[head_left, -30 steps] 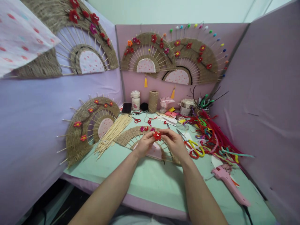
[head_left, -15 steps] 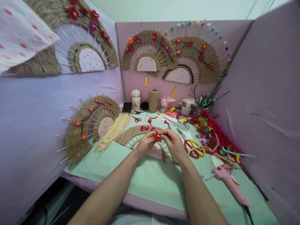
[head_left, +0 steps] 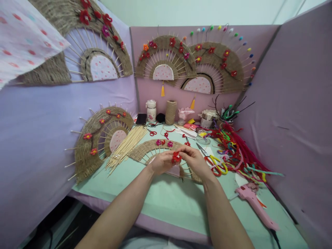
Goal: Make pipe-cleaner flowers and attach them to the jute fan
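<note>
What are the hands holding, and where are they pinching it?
The left hand and right hand hold a red flower between them, the fingers at its outer petals. Exactly which petals is too small to tell.

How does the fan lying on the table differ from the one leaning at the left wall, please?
The table fan lies flat, while the leaning fan stands tilted up. The table fan carries magenta and red flowers without yellow centres; the leaning fan's are red with yellow centres. Both have a tan band, thin sticks and a pale pink inner panel.
</note>
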Demonstrator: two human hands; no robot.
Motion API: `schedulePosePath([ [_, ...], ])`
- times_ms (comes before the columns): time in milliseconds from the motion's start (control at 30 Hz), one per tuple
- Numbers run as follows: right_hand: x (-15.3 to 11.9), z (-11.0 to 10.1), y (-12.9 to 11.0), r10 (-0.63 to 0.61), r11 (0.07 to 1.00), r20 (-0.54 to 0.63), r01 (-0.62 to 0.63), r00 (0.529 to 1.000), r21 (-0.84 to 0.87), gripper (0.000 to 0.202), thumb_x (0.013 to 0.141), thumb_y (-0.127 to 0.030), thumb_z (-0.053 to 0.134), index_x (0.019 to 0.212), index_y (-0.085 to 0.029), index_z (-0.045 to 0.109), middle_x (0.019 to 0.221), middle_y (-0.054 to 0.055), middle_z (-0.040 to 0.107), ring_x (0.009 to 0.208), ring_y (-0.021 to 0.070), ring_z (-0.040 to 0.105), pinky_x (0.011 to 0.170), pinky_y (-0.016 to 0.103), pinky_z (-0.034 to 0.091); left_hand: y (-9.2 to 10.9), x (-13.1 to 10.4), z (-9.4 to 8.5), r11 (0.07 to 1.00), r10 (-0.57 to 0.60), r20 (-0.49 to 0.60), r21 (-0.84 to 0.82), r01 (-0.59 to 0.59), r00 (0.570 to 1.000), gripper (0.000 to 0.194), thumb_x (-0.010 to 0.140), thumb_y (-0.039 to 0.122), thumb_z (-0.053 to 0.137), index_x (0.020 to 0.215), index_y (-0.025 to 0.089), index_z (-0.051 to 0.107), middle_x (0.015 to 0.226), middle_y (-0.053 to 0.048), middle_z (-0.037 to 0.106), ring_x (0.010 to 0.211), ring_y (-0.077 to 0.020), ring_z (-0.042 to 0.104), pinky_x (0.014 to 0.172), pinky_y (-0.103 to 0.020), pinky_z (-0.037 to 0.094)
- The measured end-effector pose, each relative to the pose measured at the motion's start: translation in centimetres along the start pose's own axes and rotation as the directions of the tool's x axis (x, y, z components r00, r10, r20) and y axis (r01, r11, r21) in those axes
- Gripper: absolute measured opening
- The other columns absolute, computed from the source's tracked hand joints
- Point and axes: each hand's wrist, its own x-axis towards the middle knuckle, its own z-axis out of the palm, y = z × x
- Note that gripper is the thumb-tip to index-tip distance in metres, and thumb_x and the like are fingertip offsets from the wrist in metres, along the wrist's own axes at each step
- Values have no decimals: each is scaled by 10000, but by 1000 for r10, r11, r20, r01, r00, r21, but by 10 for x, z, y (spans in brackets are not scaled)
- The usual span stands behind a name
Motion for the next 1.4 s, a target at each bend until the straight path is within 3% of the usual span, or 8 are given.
schedulePosePath([
  [200,0,-1,3,13,1000,-23,-13,1000,-27,185,805,-312,515,885,-184,623,828,28,628,756,151,567,691,281,465,4,-2,4,999,-40,-26,-31,39,999,90,644,196,667,677,118,639,625,-38,535,613,-120,461,639,-285,337],
  [300,-1,-2,0,-4,997,-91,-3,996,-74,211,812,-328,518,944,-195,615,853,25,630,752,145,563,678,267,450,5,-2,2,991,-121,-51,44,123,991,121,633,200,676,712,116,638,660,-40,560,623,-116,478,629,-265,333],
  [367,-1,-3,-2,-42,989,-118,25,992,-143,186,808,-332,525,875,-189,623,804,20,622,714,141,551,654,261,437,4,-1,-1,982,-135,-86,125,145,987,143,641,215,669,740,117,637,680,-34,563,613,-107,472,612,-252,326],
  [600,-1,-1,0,-103,940,-97,65,990,-335,220,782,-381,560,709,-184,625,702,20,604,648,146,529,580,255,406,-7,7,-12,915,-2,-113,400,47,994,141,717,255,571,751,126,617,643,-4,502,592,-103,416,577,-238,303],
  [767,1,-1,3,-121,905,-81,76,989,-419,217,810,-358,530,700,-190,612,697,15,601,661,148,528,581,249,395,-11,8,-13,871,83,-103,491,-22,991,151,737,261,530,751,138,617,658,-1,516,612,-112,423,593,-240,310],
  [967,1,-3,2,-80,909,-34,59,996,-412,202,819,-328,520,699,-186,599,699,7,586,668,142,518,606,246,394,-10,7,-11,870,54,-79,493,-8,995,135,708,237,529,708,139,623,644,4,518,608,-111,429,592,-245,304],
  [1133,-2,-5,0,-6,956,36,16,999,-294,222,819,-362,521,713,-178,587,656,-14,555,626,127,491,574,230,382,-4,5,-9,919,-97,-71,375,117,993,141,672,225,571,749,153,664,646,-6,551,580,-110,420,564,-248,292],
  [1400,-2,-3,9,11,933,62,12,998,-359,278,823,-401,506,693,-176,606,643,-7,563,621,132,486,578,234,370,0,0,-6,926,-157,-44,341,162,987,174,635,166,567,765,130,677,645,5,542,602,-95,412,589,-229,290],
])
